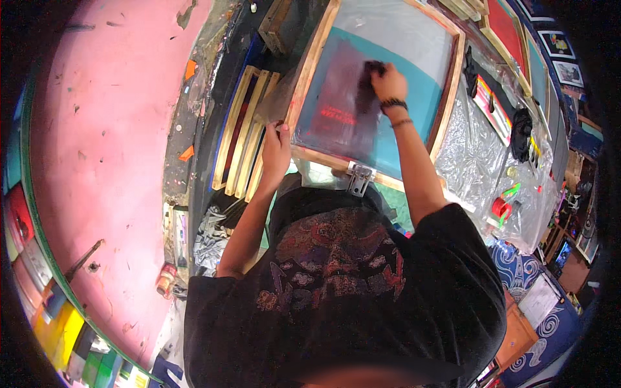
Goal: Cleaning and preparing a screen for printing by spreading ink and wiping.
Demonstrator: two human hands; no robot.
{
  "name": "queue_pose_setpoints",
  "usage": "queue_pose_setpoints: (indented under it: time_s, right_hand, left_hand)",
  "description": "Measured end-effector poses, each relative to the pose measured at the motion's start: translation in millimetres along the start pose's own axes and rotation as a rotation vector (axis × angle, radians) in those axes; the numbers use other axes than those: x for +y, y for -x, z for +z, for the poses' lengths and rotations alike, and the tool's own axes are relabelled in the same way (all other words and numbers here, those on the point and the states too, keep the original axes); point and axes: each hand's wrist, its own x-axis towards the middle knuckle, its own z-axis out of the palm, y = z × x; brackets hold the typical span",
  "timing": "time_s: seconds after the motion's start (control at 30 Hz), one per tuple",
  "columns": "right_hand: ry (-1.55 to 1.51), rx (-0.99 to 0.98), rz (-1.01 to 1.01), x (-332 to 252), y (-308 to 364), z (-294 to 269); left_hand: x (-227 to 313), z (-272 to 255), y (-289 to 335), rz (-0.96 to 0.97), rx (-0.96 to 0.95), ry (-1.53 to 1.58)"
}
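A wooden-framed printing screen [313, 59] with teal mesh and a dark ink patch lies tilted on the bench in front of me. My right hand [388, 83] presses a dark squeegee [369, 84] onto the mesh near the frame's upper middle. The frame's lower left corner is gripped by my left hand [277, 145]. A metal hinge clamp [359, 178] holds the frame's near edge. A red design shows faintly through the mesh below the squeegee.
Several spare wooden frames [242, 129] lean stacked to the left of the screen. A pink wall [97, 142] fills the left side. At the right, crinkled clear plastic [475, 152] covers the bench, with a red tape roll [500, 208], a black cloth [521, 132] and more framed screens [508, 29] beyond.
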Motion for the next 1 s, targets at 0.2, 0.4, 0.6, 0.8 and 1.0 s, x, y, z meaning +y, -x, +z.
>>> queue_pose_setpoints:
  time_s: [0.2,0.4,0.6,0.8,1.0]
  right_hand:
    - [-0.002,0.109,0.172,9,4,0]
    - [-0.080,0.035,-0.084,-102,-42,44]
    - [-0.093,0.059,-0.010,-28,-20,23]
    - [0.029,0.203,0.216,51,-5,-4]
    - [-0.082,-0.053,-0.417,-57,37,29]
  left_hand:
    - [-3,0,-1,0.041,0.016,-0.021]
    - [10,0,-1,0.087,-0.008,-0.045]
    - [9,-1,-1,0.026,-0.036,-0.077]
    - [11,-1,0,0.025,-0.042,-0.073]
    - [9,-1,-2,0.012,-0.049,-0.076]
